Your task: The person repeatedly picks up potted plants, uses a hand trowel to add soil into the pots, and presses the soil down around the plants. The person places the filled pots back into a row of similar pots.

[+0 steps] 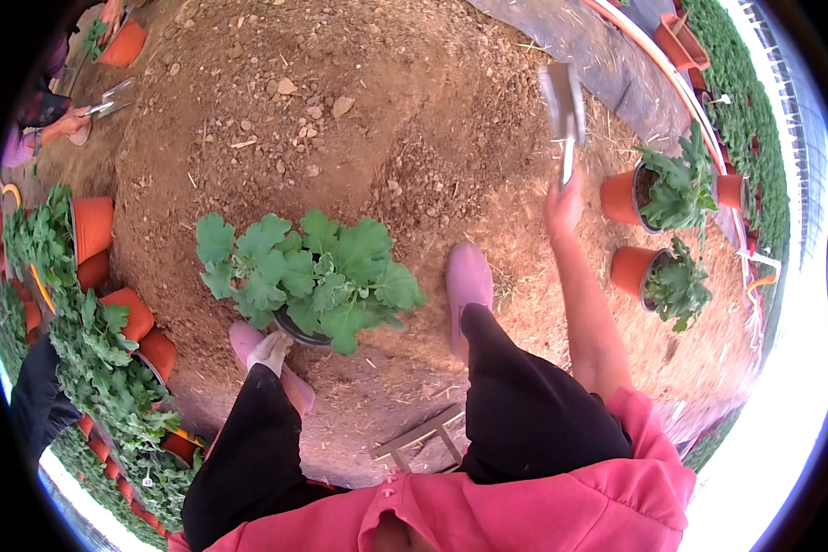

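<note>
My right hand [564, 205] grips the handle of a metal hand scoop [564, 103], held out to the right over the soil; its blade is blurred. A white glove covers my left hand [271, 350], which is at the rim of a dark plant pot [302, 330] between my feet. Broad green leaves of a potted plant [331, 276] spread over this pot and hide most of it. Whether my left fingers are closed on the rim is fairly clear, though the leaves and knee cover part of them. A mound of loose brown soil [283, 138] lies before me.
Two orange pots [621, 197] with plants stand at the right. More orange pots [93, 228] with leafy plants crowd the left. At the upper left, another person's hand [74, 123] holds a metal scoop [114, 98]. Grey ground sheet [593, 55] and a pale hose edge the upper right.
</note>
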The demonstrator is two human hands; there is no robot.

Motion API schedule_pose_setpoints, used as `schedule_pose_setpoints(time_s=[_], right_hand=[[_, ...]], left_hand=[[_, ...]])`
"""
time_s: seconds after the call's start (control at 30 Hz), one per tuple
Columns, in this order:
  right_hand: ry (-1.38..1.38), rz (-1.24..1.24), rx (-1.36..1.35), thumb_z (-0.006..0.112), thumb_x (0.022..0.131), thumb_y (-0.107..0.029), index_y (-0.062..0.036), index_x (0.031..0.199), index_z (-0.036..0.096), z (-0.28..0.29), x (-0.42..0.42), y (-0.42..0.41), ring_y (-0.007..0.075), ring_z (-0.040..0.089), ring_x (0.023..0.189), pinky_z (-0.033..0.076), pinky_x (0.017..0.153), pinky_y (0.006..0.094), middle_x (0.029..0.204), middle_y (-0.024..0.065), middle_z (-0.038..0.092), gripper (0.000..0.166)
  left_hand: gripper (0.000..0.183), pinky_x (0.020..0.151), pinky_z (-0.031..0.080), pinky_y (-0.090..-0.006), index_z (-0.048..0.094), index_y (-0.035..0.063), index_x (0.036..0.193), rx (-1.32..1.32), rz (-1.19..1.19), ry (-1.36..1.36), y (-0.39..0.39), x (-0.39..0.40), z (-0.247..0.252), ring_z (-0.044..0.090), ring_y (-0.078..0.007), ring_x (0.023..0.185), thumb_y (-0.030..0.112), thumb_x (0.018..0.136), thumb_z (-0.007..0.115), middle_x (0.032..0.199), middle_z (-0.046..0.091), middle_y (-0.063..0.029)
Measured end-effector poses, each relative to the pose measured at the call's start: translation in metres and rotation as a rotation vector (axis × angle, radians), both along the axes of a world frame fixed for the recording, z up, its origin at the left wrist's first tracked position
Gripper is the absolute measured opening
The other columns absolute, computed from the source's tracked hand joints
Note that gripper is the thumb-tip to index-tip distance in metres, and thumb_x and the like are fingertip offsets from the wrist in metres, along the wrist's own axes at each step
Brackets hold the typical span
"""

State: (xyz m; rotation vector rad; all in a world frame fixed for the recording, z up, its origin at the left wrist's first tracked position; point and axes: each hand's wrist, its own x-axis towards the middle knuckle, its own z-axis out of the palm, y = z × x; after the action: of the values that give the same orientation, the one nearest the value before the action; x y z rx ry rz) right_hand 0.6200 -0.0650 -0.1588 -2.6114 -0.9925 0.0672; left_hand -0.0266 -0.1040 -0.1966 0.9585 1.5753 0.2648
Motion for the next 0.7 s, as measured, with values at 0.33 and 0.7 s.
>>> schedule_pose_setpoints(time_s=[0.33, 0.7], right_hand=[[0.160, 0.018, -0.225, 0.060, 0.091, -0.023, -0.0037, 0.111, 0.040, -0.038, 0.018, 0.056, 0.0469, 0.064, 0.086, 0.052, 0.075, 0.0548, 0.092, 0.0268, 0.065, 0.034], [0.207, 0.221, -0.112, 0.059, 0.093, -0.021, -0.0096, 0.116, 0.041, -0.001, -0.111, -0.016, 0.0466, 0.064, 0.079, 0.051, 0.067, 0.0541, 0.086, 0.0253, 0.065, 0.032]], left_hand=[[0.025, 0.078, 0.054, -0.0266, 0.065, -0.0039, 0.115, -0.008, 0.029, -0.076, 0.001, -0.003, 0.000, 0.068, -0.0136, 0.088, 0.009, 0.093, 0.062, 0.097, 0.072, -0.0083], [0.026, 0.078, 0.055, -0.0284, 0.061, -0.0039, 0.119, 0.033, -0.100, 0.085, 0.001, 0.002, 0.003, 0.067, -0.0150, 0.089, 0.009, 0.097, 0.057, 0.101, 0.069, -0.0072]])
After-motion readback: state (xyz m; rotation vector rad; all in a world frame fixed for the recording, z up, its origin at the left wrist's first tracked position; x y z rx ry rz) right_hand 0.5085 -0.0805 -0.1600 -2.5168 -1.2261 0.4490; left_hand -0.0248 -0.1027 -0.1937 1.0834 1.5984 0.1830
